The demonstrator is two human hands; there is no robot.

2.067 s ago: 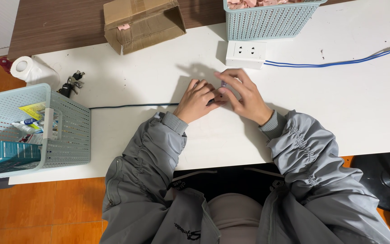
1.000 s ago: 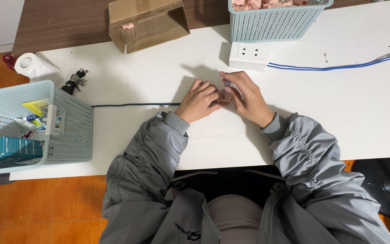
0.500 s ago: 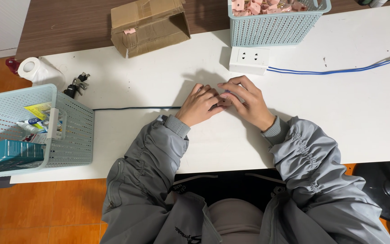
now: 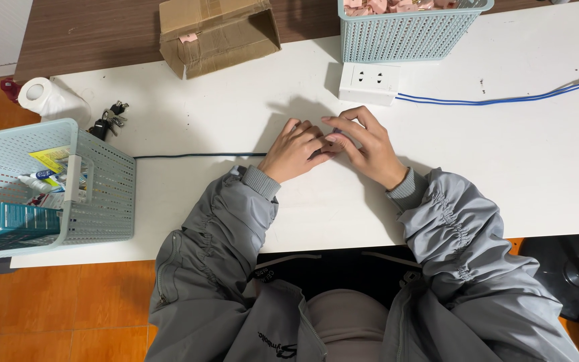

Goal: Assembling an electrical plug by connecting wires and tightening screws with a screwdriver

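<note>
Both grips, left hand (image 4: pixel 294 150) and right hand (image 4: pixel 363 143), pinch one small part (image 4: pixel 333 136) just below the socket (image 4: pixel 369 82). The black cable (image 4: pixel 196 155) might tug it loose.

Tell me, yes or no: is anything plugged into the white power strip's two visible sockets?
No: both sockets on the white power strip show empty holes, and only its own blue cable leaves its side.

Thin black cable (image 4: pixel 196 155), lying straight along white table, right end hidden under fingers
</note>
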